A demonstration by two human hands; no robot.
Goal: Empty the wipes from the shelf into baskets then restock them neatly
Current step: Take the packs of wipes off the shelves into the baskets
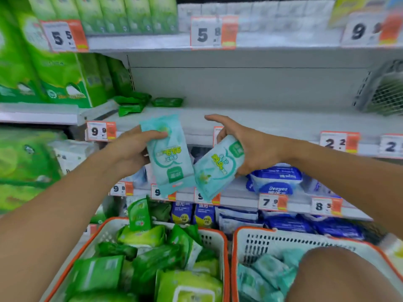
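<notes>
left hand (128, 149) grips a teal wipes pack (169, 153) before the shelf (272, 123) edge | right hand (246, 144) grips a second teal pack (216, 168), just below that edge | packs touching, above two baskets (220, 238)

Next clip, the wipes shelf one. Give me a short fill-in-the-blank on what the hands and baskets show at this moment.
1. Each hand, the left hand and the right hand, grips one pale ____ pack of wipes.
2. The left basket holds mostly ____ packs.
3. Both baskets, including the right basket, have rims coloured ____.
4. A few dark green packs lie at the ____ end of the nearly bare shelf.

Missing words: teal; green; orange; left
</notes>
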